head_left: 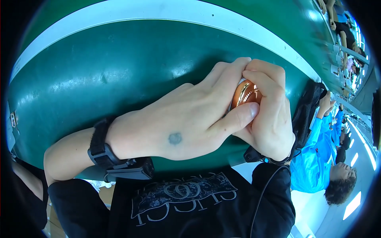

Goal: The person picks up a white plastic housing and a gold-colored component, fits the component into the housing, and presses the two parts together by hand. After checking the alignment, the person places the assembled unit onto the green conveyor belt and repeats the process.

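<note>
A small, round, glossy copper-coloured object (247, 94) with a pale rim is clasped between my two hands. Its underside and most of its sides are hidden by my fingers. My left hand (194, 107) reaches across from the left, fingers wrapped along its far side and thumb pressed on the near part. From the right, my right hand (272, 107) curls round the same object, with bent fingers meeting those of the left. Both hands are closed just above the green tabletop (131, 71).
A white strip (158, 14) curves across the far side of the green surface. My left wrist wears a black strapped device (131, 166); black gear (305, 119) and a cable sit by my right wrist. A person in blue (313, 158) is close on the right.
</note>
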The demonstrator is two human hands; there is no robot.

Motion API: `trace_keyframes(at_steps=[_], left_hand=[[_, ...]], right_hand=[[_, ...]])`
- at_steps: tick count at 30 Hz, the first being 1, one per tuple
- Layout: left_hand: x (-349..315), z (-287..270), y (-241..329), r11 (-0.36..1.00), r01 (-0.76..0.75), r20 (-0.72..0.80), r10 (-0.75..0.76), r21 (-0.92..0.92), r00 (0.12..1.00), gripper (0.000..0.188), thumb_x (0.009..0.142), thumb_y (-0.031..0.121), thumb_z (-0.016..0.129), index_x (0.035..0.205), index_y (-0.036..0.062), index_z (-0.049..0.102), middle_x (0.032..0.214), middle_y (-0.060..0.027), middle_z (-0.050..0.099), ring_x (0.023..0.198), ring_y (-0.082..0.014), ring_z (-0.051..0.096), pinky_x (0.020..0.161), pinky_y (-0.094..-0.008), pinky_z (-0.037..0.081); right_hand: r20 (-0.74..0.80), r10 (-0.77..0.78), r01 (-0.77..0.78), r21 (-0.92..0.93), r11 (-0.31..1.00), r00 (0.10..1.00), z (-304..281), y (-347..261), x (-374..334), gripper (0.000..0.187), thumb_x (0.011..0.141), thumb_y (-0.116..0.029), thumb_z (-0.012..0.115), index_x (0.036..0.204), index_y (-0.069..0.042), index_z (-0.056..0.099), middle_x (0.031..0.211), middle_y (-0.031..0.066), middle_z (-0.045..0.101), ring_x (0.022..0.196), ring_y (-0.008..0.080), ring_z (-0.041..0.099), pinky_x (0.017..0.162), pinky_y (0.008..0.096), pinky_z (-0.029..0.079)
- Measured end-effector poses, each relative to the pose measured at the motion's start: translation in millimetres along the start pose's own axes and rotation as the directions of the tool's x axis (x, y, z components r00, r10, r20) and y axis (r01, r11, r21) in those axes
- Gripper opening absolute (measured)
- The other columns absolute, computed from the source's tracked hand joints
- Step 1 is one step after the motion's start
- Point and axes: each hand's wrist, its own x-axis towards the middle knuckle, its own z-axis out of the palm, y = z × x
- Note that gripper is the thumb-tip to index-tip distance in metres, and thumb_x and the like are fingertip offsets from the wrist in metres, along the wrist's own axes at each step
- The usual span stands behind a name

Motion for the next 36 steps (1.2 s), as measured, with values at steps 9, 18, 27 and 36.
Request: trace_keyframes(at_steps=[9,18,27,36], left_hand=[[-3.9,7.0,2.1,0.994,0.062,0.026,-0.06,-0.085,0.998,0.064,0.107,0.028,0.052,0.157,-0.0006,0.024,0.136,-0.0176,0.051,0.116,-0.024,0.059,0.1,-0.0361,0.049],[-0.4,30.0,-2.1,0.97,-0.204,-0.149,0.184,-0.134,0.972,0.064,0.108,0.032,0.053,0.156,-0.0005,0.026,0.141,-0.017,0.05,0.12,-0.0241,0.06,0.1,-0.0345,0.05],[14.8,19.5,16.4,0.972,0.044,-0.058,-0.059,-0.231,0.997,0.068,0.109,0.047,0.045,0.156,0.0011,0.027,0.139,-0.0202,0.056,0.107,-0.0309,0.072,0.093,-0.0361,0.058],[11.9,1.9,-4.7,0.863,0.118,0.081,-0.09,-0.491,0.993,0.069,0.112,0.053,0.025,0.157,0.0015,0.023,0.144,-0.0214,0.052,0.117,-0.0389,0.067,0.101,-0.0464,0.056]], right_hand=[[0.082,-0.042,0.042,0.012,0.999,0.996,-9.0,-0.3,-0.6,0.069,0.07,-0.02,0.089,0.125,-0.003,0.051,0.123,0.0146,0.056,0.094,0.0337,0.066,0.071,0.0391,0.058],[0.019,0.005,-0.005,-0.004,1.0,1.0,-16.3,-10.5,-4.4,0.069,0.069,-0.012,0.086,0.129,-0.004,0.053,0.124,0.017,0.059,0.103,0.0351,0.065,0.082,0.04,0.056],[-0.287,0.082,-0.037,0.158,0.987,0.954,-49.9,11.0,7.2,0.045,0.096,-0.022,0.067,0.133,-0.001,0.054,0.121,0.0176,0.061,0.114,0.0353,0.061,0.099,0.0402,0.049],[-0.131,0.31,-0.324,-0.105,0.94,0.942,10.9,11.1,42.5,0.046,0.107,-0.039,0.049,0.131,-0.001,0.059,0.113,0.0185,0.064,0.101,0.0347,0.064,0.09,0.04,0.052]])
